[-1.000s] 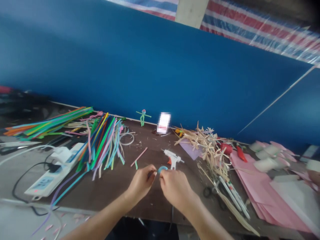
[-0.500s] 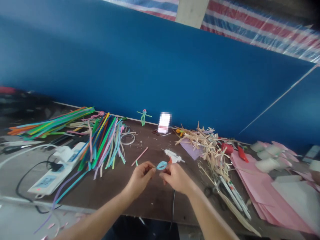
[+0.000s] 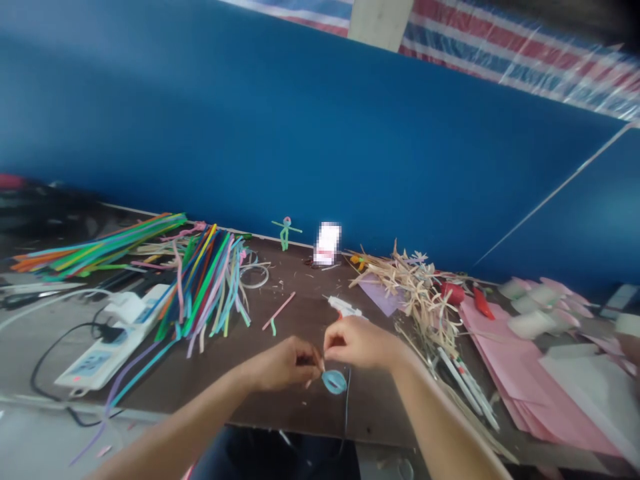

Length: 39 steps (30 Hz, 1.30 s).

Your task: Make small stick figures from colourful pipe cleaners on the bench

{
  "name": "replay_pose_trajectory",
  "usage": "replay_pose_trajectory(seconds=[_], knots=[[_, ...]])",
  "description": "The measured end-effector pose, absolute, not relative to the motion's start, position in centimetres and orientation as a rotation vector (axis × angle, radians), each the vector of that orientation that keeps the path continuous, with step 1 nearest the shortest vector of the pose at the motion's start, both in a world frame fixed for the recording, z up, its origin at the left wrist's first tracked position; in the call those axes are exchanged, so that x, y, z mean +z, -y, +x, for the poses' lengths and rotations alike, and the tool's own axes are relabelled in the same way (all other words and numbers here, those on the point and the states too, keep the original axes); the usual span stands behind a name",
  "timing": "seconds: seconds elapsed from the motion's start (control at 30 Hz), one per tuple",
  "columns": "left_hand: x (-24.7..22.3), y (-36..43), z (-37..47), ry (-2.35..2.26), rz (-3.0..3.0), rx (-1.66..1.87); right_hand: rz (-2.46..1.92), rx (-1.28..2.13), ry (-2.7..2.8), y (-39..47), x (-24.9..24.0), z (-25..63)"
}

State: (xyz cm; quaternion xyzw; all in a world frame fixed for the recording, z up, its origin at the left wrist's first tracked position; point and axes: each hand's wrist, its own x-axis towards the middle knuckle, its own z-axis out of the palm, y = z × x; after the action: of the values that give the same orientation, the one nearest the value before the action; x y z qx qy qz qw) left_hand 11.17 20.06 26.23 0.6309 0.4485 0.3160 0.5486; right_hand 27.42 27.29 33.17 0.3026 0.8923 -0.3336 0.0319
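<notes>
A light-blue pipe cleaner coil [image 3: 334, 382], wound into a flat oval ring, hangs just above the dark table in front of me. My left hand [image 3: 287, 365] is closed in a pinch at the coil's left edge. Above the coil, my right hand [image 3: 360, 343] has its thumb and fingers pressed together close to my left fingertips. A thin pale strand shows between the two hands; what the right fingers grip is too small to tell. Behind my right hand lies a white and orange glue gun [image 3: 345, 307], partly hidden.
Bundled coloured pipe cleaners [image 3: 200, 287] and a power strip [image 3: 113, 347] are on the left. A small green pipe cleaner figure [image 3: 285, 233] stands at the back beside a bright blurred-out screen [image 3: 327, 243]. Dried straw flowers [image 3: 420, 293] and pink sheets [image 3: 520, 373] lie right.
Both hands have come closer to me and together. The blue coil has moved down toward the table's near edge, and my right fingers have shifted from its right side to above it.
</notes>
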Motion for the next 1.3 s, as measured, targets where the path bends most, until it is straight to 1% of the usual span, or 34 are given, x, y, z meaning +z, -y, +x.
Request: replay_pose_trajectory(seconds=[0.07, 0.1, 0.17, 0.23, 0.33, 0.43, 0.5, 0.57, 0.6, 0.67, 0.73, 0.8, 0.83, 0.93, 1.0, 1.07, 1.13, 1.3], knots=[[26.1, -20.0, 11.2, -0.962, 1.273, 0.897, 0.881, -1.51, -2.588, -28.4, 32.3, 27.7], [25.9, -20.1, 11.4, -0.968, 1.174, 1.009, 0.918, -1.671, -2.521, -28.7, 31.7, 27.8], [25.2, -20.2, 11.9, -1.068, 1.027, 1.205, 1.062, -1.827, -2.453, -28.6, 30.2, 27.7], [24.5, -20.5, 12.5, -1.209, 0.983, 1.304, 1.217, -1.818, -2.438, -27.8, 28.9, 27.3], [23.6, -20.7, 12.9, -1.375, 1.087, 1.362, 1.413, -1.64, -2.469, -26.2, 27.9, 26.8], [23.1, -20.9, 12.8, -1.476, 1.285, 1.326, 1.491, -1.236, -2.661, -24.8, 28.2, 26.5], [23.1, -21.0, 12.5, -1.543, 1.432, 1.242, 1.469, -0.895, -2.769, -24.3, 29.0, 26.6], [23.5, -21.0, 12.2, -1.578, 1.569, 1.116, 1.426, -0.632, -2.775, -24.2, 30.1, 26.7], [23.8, -21.0, 12.0, -1.563, 1.631, 1.04, 1.392, -0.553, -2.763, -24.3, 30.6, 26.8], [24.5, -20.9, 11.7, -1.464, 1.733, 0.864, 1.268, -0.512, -2.752, -25.1, 31.5, 27.0], [25.2, -20.8, 11.5, -1.319, 1.755, 0.69, 1.077, -0.625, -2.769, -26.4, 31.9, 27.4], [25.6, -20.6, 11.2, -1.17, 1.666, 0.587, 0.882, -0.881, -2.739, -27.8, 31.8, 27.8], [25.7, -20.5, 11.2, -1.107, 1.588, 0.594, 0.818, -1.055, -2.694, -28.4, 31.5, 28.0], [25.2, -20.3, 11.4, -1.02, 1.322, 0.854, 0.827, -1.588, -2.505, -29.2, 30.1, 28.4], [24.6, -20.3, 11.9, -1.078, 1.161, 1.085, 0.957, -1.813, -2.449, -28.8, 28.8, 28.4], [24.0, -20.4, 12.4, -1.185, 1.071, 1.232, 1.101, -1.898, -2.463, -27.9, 27.7, 28.2], [23.6, -20.4, 12.8, -1.29, 1.084, 1.302, 1.228, -1.895, -2.476, -26.8, 26.9, 28.0], [23.1, -20.6, 12.9, -1.461, 1.285, 1.319, 1.463, -1.857, -2.423, -25.2, 26.3, 27.5]])
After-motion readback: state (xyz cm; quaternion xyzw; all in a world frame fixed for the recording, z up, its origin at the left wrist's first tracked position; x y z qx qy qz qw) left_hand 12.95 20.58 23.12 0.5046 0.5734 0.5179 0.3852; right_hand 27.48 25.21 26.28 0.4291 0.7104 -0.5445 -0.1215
